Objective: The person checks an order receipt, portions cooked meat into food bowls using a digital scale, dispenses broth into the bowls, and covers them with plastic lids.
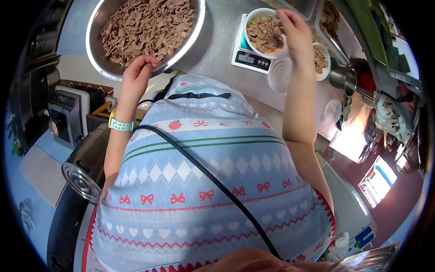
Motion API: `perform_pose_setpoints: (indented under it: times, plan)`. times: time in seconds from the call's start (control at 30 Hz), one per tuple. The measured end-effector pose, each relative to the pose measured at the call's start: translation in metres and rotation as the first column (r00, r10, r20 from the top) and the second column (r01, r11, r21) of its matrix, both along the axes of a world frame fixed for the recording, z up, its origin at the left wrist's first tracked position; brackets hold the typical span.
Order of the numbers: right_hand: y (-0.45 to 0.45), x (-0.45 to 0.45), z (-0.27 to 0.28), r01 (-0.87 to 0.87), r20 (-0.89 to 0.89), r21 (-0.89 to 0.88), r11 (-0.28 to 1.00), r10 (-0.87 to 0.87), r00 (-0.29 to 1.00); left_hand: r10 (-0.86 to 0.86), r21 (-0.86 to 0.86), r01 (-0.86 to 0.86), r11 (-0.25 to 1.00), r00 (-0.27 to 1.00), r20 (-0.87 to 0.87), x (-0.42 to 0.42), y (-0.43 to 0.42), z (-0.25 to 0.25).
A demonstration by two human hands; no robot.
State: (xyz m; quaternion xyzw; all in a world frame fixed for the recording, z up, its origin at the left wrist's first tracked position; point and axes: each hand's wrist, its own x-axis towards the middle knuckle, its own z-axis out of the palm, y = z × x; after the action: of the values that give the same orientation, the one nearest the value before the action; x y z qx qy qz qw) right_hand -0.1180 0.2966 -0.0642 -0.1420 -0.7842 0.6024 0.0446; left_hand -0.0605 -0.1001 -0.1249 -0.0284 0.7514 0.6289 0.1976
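A large steel bowl (92,45) full of sliced cooked meat (147,29) stands at the upper left. My left hand (139,72) is at its near rim, thumb and fingers drawn together; whatever they may hold is hidden. To the right, a white digital scale (250,61) carries a round white plastic bowl (273,53) with meat slices (265,34) over yellowish food. Over this bowl's right edge is my right hand (297,34), fingers bent and pressed together; I cannot make out anything between them.
Right of my right forearm sits a second white bowl (325,72) with meat. Clear plastic lids (279,75) (332,111) lie near the scale. A steel pot (344,79) stands farther right. A black cable (199,163) crosses my patterned apron (204,181).
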Motion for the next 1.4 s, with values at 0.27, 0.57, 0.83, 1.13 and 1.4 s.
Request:
perform_pose_setpoints:
  times: [0.27, 0.57, 0.83, 1.13, 1.4]
  plan:
    - [0.064, 0.039, -0.044, -0.096, 0.19, 0.582, 0.807, -0.02, 0.982, -0.078, -0.048, 0.078, 0.996, 0.997, 0.001, -0.004, -0.002, 0.001]
    - [0.029, 0.04, -0.057, -0.25, 0.26, 0.804, 0.54, 0.059, 0.964, -0.171, -0.062, 0.163, 0.985, 0.973, -0.152, -0.015, 0.035, 0.013]
    - [0.044, 0.034, -0.06, 0.009, -0.136, 0.706, 0.709, 0.124, 0.983, -0.65, -0.474, 0.465, 0.748, 0.368, -0.665, -0.052, 0.172, 0.015]
    - [0.09, 0.075, -0.097, 0.16, 0.032, 0.519, 0.84, -0.206, 0.978, -0.759, -0.706, 0.303, 0.64, 0.105, -0.643, -0.042, 0.27, -0.017]
    - [0.076, 0.044, -0.08, 0.019, -0.081, 0.84, 0.542, 0.091, 0.993, -0.663, -0.677, 0.042, 0.735, 0.253, -0.704, -0.07, 0.279, -0.018]
